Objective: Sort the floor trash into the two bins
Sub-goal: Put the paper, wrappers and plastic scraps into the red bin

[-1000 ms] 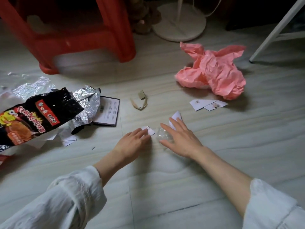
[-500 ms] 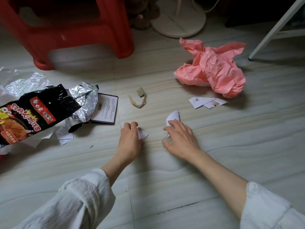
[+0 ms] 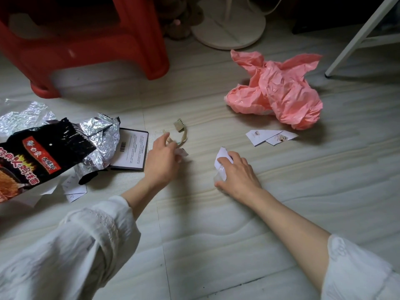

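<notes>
Two hands are gathering paper scraps from the floor at mid-frame.

The left hand [image 3: 161,162] is pinching a small white scrap [image 3: 181,152] in curled fingers, beside a tan strip [image 3: 181,135]. The right hand [image 3: 237,174] is curling around a white paper piece [image 3: 221,155] and clear wrapper [image 3: 219,173]. A pink bag [image 3: 279,92] is lying upper right; a noodle wrapper [image 3: 41,152] is lying at left.

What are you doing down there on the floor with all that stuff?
A person is picking up trash. The left hand holds a small paper scrap and reaches for a tan strip. The right hand grips a white paper bit. A pink crumpled bag and a black snack bag lie on the floor. No bins show.
</notes>
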Demonstrator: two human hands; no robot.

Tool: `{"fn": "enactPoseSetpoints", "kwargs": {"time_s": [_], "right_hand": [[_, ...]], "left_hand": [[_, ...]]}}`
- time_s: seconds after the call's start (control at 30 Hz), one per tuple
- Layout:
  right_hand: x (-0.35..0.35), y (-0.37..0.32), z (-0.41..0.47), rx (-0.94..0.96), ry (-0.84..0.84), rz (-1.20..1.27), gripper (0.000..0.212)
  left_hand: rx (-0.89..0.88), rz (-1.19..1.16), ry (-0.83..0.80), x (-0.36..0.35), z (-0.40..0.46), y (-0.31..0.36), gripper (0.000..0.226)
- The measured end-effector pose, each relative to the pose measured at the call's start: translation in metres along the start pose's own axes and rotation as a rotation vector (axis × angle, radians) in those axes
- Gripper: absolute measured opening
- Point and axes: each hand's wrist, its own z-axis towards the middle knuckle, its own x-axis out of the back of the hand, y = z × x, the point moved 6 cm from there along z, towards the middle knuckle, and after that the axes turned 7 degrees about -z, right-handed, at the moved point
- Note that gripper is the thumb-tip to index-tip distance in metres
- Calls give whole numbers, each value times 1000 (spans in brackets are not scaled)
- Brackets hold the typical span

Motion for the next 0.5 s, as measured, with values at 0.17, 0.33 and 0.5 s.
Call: {"fn": "enactPoseSetpoints", "kwargs": {"time_s": [0.17, 0.33, 0.5], "right_hand": [[2, 3, 3, -44, 73, 64, 49], [-3, 5, -6, -93, 109, 38, 70], [-15, -2, -27, -122, 52, 17, 62]], "left_hand": [[-116, 50, -104, -15, 11, 15, 23], [-52, 114, 63, -12, -14, 12, 22], [-60, 90, 67, -3, -48, 6, 17]]}}
